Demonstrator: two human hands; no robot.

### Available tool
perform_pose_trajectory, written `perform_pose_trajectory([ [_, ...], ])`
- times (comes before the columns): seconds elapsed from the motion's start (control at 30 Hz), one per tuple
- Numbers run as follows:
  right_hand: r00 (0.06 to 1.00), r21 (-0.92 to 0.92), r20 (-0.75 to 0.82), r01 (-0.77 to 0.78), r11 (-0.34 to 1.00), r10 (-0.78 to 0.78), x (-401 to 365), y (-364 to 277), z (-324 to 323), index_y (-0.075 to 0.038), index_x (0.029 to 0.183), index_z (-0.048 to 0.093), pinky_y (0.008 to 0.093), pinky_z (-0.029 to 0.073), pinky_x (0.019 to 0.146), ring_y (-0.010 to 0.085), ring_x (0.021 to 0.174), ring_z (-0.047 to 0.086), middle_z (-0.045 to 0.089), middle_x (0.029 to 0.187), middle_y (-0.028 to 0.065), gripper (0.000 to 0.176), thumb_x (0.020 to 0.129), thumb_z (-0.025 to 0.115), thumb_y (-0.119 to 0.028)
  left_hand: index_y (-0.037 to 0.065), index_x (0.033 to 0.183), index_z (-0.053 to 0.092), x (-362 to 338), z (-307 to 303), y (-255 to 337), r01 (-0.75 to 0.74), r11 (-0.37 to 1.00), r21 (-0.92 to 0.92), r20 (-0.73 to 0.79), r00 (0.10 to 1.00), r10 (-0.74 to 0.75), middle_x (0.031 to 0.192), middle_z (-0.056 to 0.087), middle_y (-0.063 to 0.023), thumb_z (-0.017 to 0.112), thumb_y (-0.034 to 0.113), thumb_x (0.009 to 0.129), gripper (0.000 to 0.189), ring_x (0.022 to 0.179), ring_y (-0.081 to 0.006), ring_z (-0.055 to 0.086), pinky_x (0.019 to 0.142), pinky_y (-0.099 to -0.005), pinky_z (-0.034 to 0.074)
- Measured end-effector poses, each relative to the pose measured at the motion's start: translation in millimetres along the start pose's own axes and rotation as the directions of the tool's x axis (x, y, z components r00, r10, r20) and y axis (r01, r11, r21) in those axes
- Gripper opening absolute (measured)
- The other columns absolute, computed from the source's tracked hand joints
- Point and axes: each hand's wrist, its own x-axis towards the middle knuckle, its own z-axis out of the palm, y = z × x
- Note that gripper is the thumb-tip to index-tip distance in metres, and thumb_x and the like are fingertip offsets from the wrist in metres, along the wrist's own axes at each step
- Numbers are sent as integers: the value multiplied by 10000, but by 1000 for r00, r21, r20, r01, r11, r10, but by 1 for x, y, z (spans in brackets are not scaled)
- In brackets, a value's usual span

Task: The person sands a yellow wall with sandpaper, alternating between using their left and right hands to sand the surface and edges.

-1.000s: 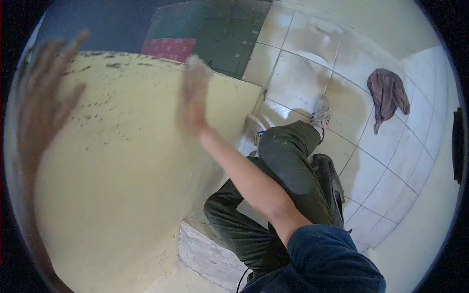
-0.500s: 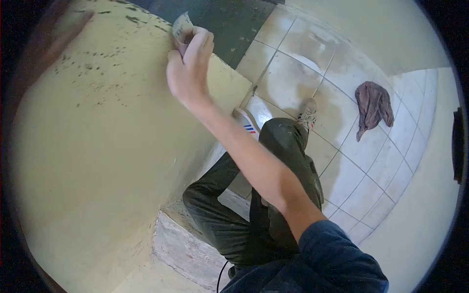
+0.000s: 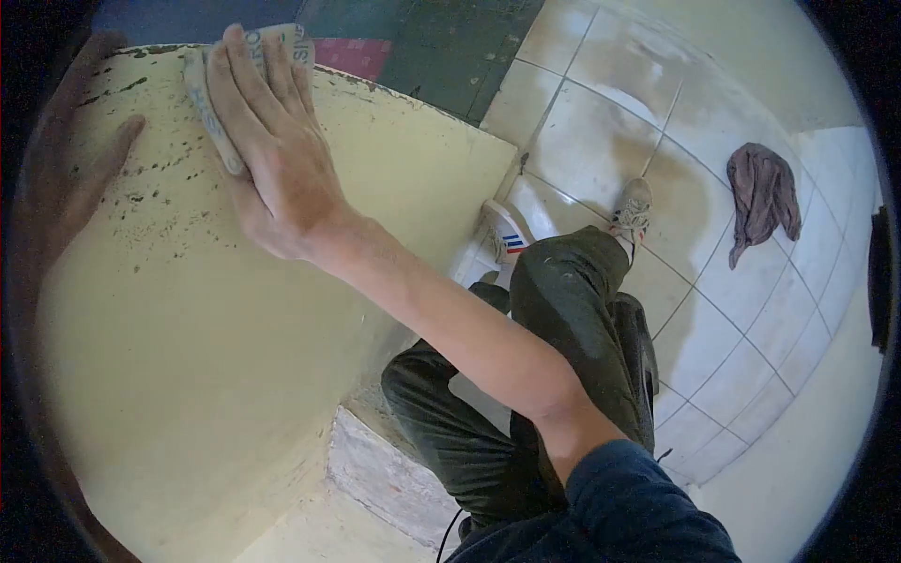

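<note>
My right hand lies flat, fingers pressed over a sheet of sandpaper with printed lettering. The sandpaper rests against the pale yellow painted surface near its far edge, one end sticking out beyond the fingertips and another beside the palm. Chipped dark marks speckle the paint to the left of this hand. At the far left my left hand is dark and partly cut off by the lens border. Its thumb stands apart from the fingers, which reach toward the chipped upper edge.
Beyond the surface's edge lie a dark green floor and a pink patch. A crumpled brown cloth lies on white floor tiles at right. My bent legs and shoes are beside the surface's corner.
My right hand has moved left along the upper edge and flattened the sandpaper, which was curled in its fingers. My left hand shows more clearly at the left. The view has shifted slightly.
</note>
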Motion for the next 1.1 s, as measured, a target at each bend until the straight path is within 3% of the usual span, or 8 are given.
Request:
perform_pose_trajectory([
  [0.07, 996, -75, -3, 85, 994, -86, -26, 46, 14, 12, 1516, 246, 497, 63, 1211, 386, 1483, 124, 204, 1581, 222, 648, 907, 419, -125, 71, 1384, 489, 0, -6, 2, 13, 1000, 3, 9, 1000, -13, 1472, 426, -185, 700, 181, 853, 583, 1384, -327, 392, 1147, -414, 352],
  [0.17, 699, 294, -278, -591, 751, 659, -71, 134, 1, -5, 1538, 177, 428, -7, 1217, 323, 1504, 16, 135, 1614, 176, 548, 1017, 278, -145, 62, 1378, 493, 0, -16, 1, 43, 999, 14, 33, 999, -43, 1469, 428, -188, 708, 181, 846, 586, 1382, -329, 394, 1143, -414, 358],
  [0.47, 998, -88, 55, 30, 996, -25, -31, 36, 10, 33, 1516, 228, 496, 53, 1209, 383, 1493, 70, 142, 1606, 203, 632, 916, 402, -56, 99, 1358, 545, 3, -22, 7, 149, 989, -13, 88, 985, -147, 1454, 454, -195, 681, 150, 829, 548, 1389, -353, 384, 1147, -456, 340],
  [0.67, 611, 266, -314, -679, 685, 727, -60, 107, 9, 39, 1528, 153, 429, -28, 1214, 320, 1506, -38, 36, 1623, 203, 621, 969, 383, -103, 84, 1335, 556, -2, -15, 0, 74, 995, 66, 5, 997, -74, 1432, 477, -199, 694, 155, 819, 538, 1364, -362, 413, 1138, -449, 345],
  [0.77, 970, 74, -90, -220, 973, 227, -19, 9, 9, 41, 1523, 173, 434, -13, 1213, 325, 1506, -17, 51, 1620, 206, 617, 960, 390, -90, 61, 1333, 540, -1, -12, -3, 31, 997, 65, -41, 999, -28, 1445, 458, -197, 713, 177, 826, 547, 1363, -337, 421, 1127, -420, 373],
  [0.9, 971, -114, 28, 239, 964, -237, -44, 41, 24, 32, 1518, 203, 409, 9, 1222, 338, 1497, 64, 152, 1604, 187, 601, 961, 403, -69, 71, 1340, 537, -3, -6, -2, 50, 999, -18, -54, 997, -51, 1445, 460, -191, 702, 158, 836, 537, 1366, -325, 422, 1139, -422, 360],
  [1.03, 575, 273, -266, -725, 632, 774, -100, 145, 0, 44, 1530, 119, 418, -15, 1218, 301, 1505, 3, 64, 1626, 172, 601, 980, 340, -51, 53, 1350, 512, 1, -23, 9, 79, 992, 98, 26, 996, -82, 1455, 442, -188, 710, 139, 846, 548, 1373, -303, 417, 1145, -397, 368],
  [1.1, 734, 103, -267, -623, 775, 625, -78, 116, 14, 43, 1533, 96, 425, -30, 1214, 318, 1503, -36, 31, 1625, 185, 598, 1018, 317, -166, 51, 1356, 506, 2, -29, 11, 75, 991, 115, 65, 994, -83, 1455, 443, -186, 710, 131, 844, 557, 1375, -302, 413, 1146, -398, 367],
])
